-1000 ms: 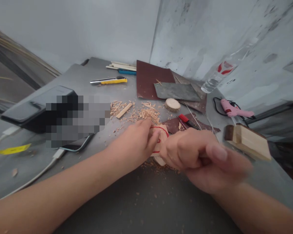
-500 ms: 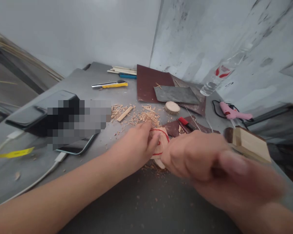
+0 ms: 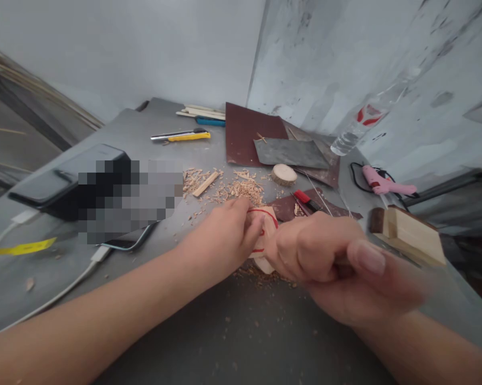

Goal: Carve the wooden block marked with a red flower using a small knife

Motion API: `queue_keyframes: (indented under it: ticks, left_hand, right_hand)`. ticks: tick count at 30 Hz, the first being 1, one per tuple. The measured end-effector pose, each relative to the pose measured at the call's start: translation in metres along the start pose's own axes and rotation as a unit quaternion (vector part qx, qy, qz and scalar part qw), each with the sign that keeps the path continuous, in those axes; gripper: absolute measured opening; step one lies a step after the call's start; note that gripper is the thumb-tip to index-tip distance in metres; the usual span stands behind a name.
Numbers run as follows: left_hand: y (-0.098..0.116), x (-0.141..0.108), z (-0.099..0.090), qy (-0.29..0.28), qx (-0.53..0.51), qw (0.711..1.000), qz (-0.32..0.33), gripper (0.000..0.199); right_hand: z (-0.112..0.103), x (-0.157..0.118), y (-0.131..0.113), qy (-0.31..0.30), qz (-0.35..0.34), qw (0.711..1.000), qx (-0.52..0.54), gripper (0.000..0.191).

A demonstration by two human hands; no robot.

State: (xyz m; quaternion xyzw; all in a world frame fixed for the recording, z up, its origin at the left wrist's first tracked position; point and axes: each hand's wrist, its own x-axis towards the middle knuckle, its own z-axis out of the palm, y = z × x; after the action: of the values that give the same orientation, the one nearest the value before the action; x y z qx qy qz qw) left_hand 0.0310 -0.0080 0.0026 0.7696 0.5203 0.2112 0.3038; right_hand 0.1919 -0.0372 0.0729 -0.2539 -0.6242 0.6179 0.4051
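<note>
In the head view, my left hand (image 3: 233, 235) is closed around a pale piece of wood (image 3: 270, 218) marked with red curved lines, pressing it down at the middle of the table. My right hand (image 3: 321, 254) forms a fist right beside the wood, its knuckles by the piece's right edge. Whatever this fist grips is hidden by the fingers. A bare pale wooden part (image 3: 264, 265) shows below the marked face, between my hands. Wood shavings (image 3: 241, 190) lie heaped just beyond my left hand.
Past the shavings lie a round wood slice (image 3: 284, 175), a yellow utility knife (image 3: 188, 136) and brown sandpaper sheets (image 3: 247, 133). To the right are a red-and-black marker (image 3: 305, 199), a wooden block (image 3: 415, 235), a pink glue gun (image 3: 385, 183) and a water bottle (image 3: 357, 125).
My right fist has shifted slightly, its thumb and wrist moving left. My left hand keeps its hold on the marked wood. The whole view has tilted a little.
</note>
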Motion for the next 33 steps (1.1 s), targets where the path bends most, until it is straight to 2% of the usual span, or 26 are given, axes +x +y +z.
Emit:
queue_keyframes:
  ticks: [6,11,13,19,25,30,33]
  left_hand:
    - [0.004,0.001,-0.004,-0.02,0.002,1.0,-0.021,0.026]
    - [0.002,0.0,-0.003,-0.013,-0.013,1.0,-0.01,0.028]
    - [0.001,0.0,-0.002,-0.015,-0.01,1.0,-0.005,0.028]
    - [0.003,0.001,-0.003,-0.014,-0.003,1.0,-0.023,0.03]
    - [0.0,0.002,-0.002,-0.006,0.002,1.0,0.006,0.028]
    - [0.0,0.002,-0.003,-0.013,0.003,1.0,-0.003,0.028]
    - [0.0,0.002,-0.003,-0.011,0.001,1.0,0.013,0.026]
  right_hand:
    - [-0.002,0.001,0.003,0.008,0.018,1.0,0.022,0.072]
    - [-0.004,0.005,0.013,0.011,-0.02,0.997,0.07,0.072]
    - [-0.004,0.006,0.016,0.004,-0.016,0.997,0.075,0.071]
    - [0.0,0.004,0.002,0.001,0.015,1.0,0.017,0.072]
    - [-0.004,0.002,0.006,-0.002,0.007,1.0,0.011,0.073]
    - [-0.006,0.003,-0.007,-0.009,0.079,0.997,-0.015,0.07]
    - [-0.007,0.003,-0.003,-0.009,0.033,0.999,0.016,0.074]
